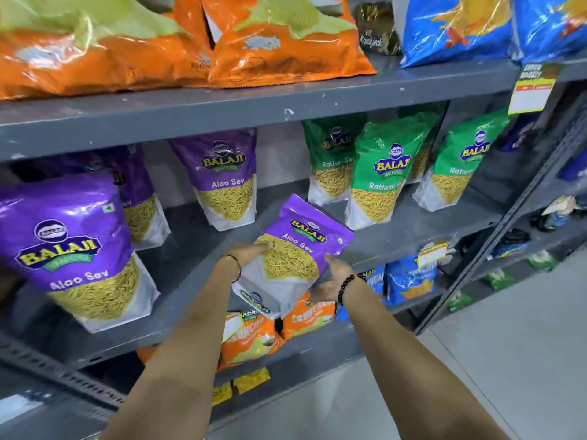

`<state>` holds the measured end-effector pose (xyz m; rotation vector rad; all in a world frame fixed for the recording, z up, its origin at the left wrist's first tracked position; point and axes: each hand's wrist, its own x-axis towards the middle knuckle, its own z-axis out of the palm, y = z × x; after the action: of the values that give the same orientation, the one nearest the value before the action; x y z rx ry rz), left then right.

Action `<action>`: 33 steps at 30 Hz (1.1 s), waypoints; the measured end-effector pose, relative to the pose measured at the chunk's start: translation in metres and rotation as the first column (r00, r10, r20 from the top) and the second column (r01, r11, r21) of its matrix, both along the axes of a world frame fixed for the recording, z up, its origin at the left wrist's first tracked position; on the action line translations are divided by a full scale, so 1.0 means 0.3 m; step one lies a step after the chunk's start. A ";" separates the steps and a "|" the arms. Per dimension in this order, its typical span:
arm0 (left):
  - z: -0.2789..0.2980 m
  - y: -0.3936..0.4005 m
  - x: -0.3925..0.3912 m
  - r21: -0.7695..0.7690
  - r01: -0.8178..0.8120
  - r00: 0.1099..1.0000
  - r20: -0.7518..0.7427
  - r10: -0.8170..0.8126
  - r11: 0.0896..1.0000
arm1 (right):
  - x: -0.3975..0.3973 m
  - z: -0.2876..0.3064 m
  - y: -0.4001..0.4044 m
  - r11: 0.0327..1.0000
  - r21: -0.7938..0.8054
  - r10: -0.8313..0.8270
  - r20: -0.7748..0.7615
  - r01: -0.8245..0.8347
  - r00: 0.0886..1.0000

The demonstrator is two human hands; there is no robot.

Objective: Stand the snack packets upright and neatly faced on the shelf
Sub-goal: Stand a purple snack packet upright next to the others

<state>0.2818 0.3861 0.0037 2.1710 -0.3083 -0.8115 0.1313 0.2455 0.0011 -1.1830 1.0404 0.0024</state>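
Note:
A purple Aloo Sev packet [295, 252] is tilted back over the front edge of the grey middle shelf [197, 249], its base sticking out past the edge. My left hand [247, 252] grips its left side and my right hand [333, 277] holds its lower right side. Other purple Aloo Sev packets stand on the same shelf: a large near one [73, 249] at the left, one behind it [139, 198], and one further back [227, 179]. Three green Ratlami Sev packets [378, 173] stand upright to the right.
Orange packets [279, 39] and blue packets [457, 27] fill the top shelf. Below the middle shelf are orange packets [251, 338] and blue packets [409, 277]. A second rack [540, 198] stands at the right over a pale floor [476, 376].

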 end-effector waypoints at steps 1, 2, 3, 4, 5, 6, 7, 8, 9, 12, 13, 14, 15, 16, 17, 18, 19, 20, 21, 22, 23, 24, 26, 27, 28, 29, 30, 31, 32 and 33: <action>-0.011 -0.001 0.002 -0.017 -0.016 1.000 0.003 0.016 1.000 | 0.004 0.005 0.006 0.998 0.058 -0.011 -0.009 0.011 1.000; -0.006 0.000 -0.007 -0.030 -0.037 0.999 -0.010 0.037 0.999 | 0.000 0.024 0.019 0.990 0.137 -0.021 -0.013 0.023 1.000; -0.012 0.004 -0.008 -0.056 -0.047 0.999 -0.010 0.047 0.997 | -0.002 0.026 0.023 0.978 0.208 -0.027 0.000 0.027 1.000; -0.002 0.013 -0.024 -0.059 -0.050 0.998 -0.028 0.048 0.997 | -0.006 0.031 0.021 0.969 0.244 -0.037 0.006 0.034 0.999; -0.005 0.020 -0.028 -0.084 -0.059 0.998 -0.033 0.057 0.995 | -0.005 0.025 0.013 0.966 0.258 -0.031 0.014 0.026 0.999; -0.007 0.032 -0.033 -0.118 -0.077 0.996 -0.061 0.070 0.990 | -0.007 0.016 0.004 0.969 0.248 -0.009 0.019 0.003 1.000; -0.016 0.045 -0.034 -0.162 -0.091 0.992 -0.101 0.075 0.983 | -0.007 0.010 -0.005 0.969 0.248 0.011 0.048 -0.022 0.999; -0.027 0.058 -0.036 -0.199 -0.118 0.985 -0.146 0.090 0.973 | -0.012 0.010 -0.009 0.973 0.228 0.018 0.076 -0.035 0.997; -0.041 0.073 -0.033 -0.245 -0.145 0.975 -0.198 0.097 0.959 | -0.012 0.011 -0.014 0.975 0.214 0.031 0.104 -0.053 0.994; -0.023 0.108 -0.071 -0.412 -0.220 0.942 -0.324 0.084 0.884 | -0.018 0.035 -0.037 0.975 0.174 0.092 0.260 -0.140 0.961; -0.002 0.122 -0.095 -0.461 -0.211 0.943 -0.328 0.056 0.862 | -0.020 0.050 -0.048 0.974 0.142 0.128 0.310 -0.179 0.942; 0.017 0.139 -0.113 -0.488 -0.181 0.951 -0.310 0.025 0.854 | -0.024 0.063 -0.066 0.969 0.086 0.192 0.338 -0.233 0.922; 0.045 0.154 -0.137 -0.516 -0.136 0.959 -0.282 -0.018 0.846 | -0.026 0.079 -0.085 0.955 0.042 0.261 0.362 -0.295 0.895; 0.073 0.172 -0.159 -0.541 -0.083 0.965 -0.253 -0.067 0.837 | -0.032 0.098 -0.101 0.934 0.005 0.326 0.393 -0.357 0.860; 0.097 0.189 -0.173 -0.567 -0.050 0.970 -0.225 -0.096 0.822 | -0.036 0.117 -0.119 0.915 -0.005 0.368 0.424 -0.404 0.828; 0.117 0.205 -0.184 -0.596 -0.013 0.971 -0.199 -0.131 0.803 | -0.039 0.134 -0.139 0.892 -0.017 0.409 0.456 -0.452 0.790; 0.140 0.219 -0.197 -0.610 0.014 0.972 -0.179 -0.154 0.792 | -0.043 0.156 -0.154 0.868 -0.024 0.441 0.497 -0.497 0.747; 0.165 0.232 -0.212 -0.622 0.038 0.972 -0.160 -0.175 0.782 | -0.046 0.178 -0.166 0.845 -0.046 0.472 0.534 -0.533 0.702; 0.194 0.242 -0.230 -0.634 0.058 0.972 -0.139 -0.187 0.771 | -0.047 0.202 -0.175 0.824 -0.071 0.498 0.565 -0.563 0.658; 0.213 0.251 -0.241 -0.651 0.087 0.971 -0.116 -0.211 0.754 | -0.046 0.223 -0.182 0.806 -0.098 0.520 0.588 -0.584 0.619; 0.238 0.260 -0.256 -0.668 0.103 0.970 -0.097 -0.222 0.737 | -0.045 0.246 -0.184 0.793 -0.125 0.538 0.603 -0.596 0.589; 0.254 0.269 -0.265 -0.681 0.126 0.967 -0.078 -0.243 0.722 | -0.043 0.263 -0.188 0.783 -0.149 0.553 0.612 -0.604 0.566; 0.284 0.284 -0.279 -0.690 0.173 0.963 -0.032 -0.269 0.703 | -0.041 0.293 -0.189 0.751 -0.176 0.586 0.624 -0.637 0.518; 0.297 0.290 -0.285 -0.684 0.188 0.962 -0.017 -0.273 0.704 | -0.039 0.304 -0.188 0.735 -0.187 0.600 0.627 -0.652 0.496; 0.297 0.293 -0.281 -0.676 0.193 0.963 -0.009 -0.270 0.712 | -0.038 0.311 -0.186 0.722 -0.195 0.611 0.630 -0.664 0.480; 0.297 0.296 -0.279 -0.671 0.189 0.966 -0.007 -0.260 0.717 | -0.037 0.316 -0.184 0.715 -0.198 0.616 0.632 -0.670 0.470; 0.288 0.297 -0.270 -0.668 0.190 0.966 -0.004 -0.259 0.719 | -0.034 0.314 -0.183 0.709 -0.198 0.620 0.632 -0.676 0.465; 0.286 0.296 -0.266 -0.666 0.186 0.967 -0.007 -0.255 0.723 | -0.032 0.311 -0.181 0.705 -0.196 0.622 0.632 -0.681 0.463; 0.279 0.296 -0.260 -0.664 0.180 0.968 -0.012 -0.251 0.726 | -0.026 0.302 -0.181 0.703 -0.195 0.626 0.626 -0.684 0.465; 0.272 0.294 -0.254 -0.661 0.175 0.969 -0.016 -0.246 0.729 | -0.020 0.294 -0.180 0.703 -0.194 0.629 0.620 -0.684 0.470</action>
<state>0.2057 0.4744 0.0854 1.4335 -0.6895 -0.7832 0.1253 0.1916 0.0893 -1.3084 -0.0987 0.2316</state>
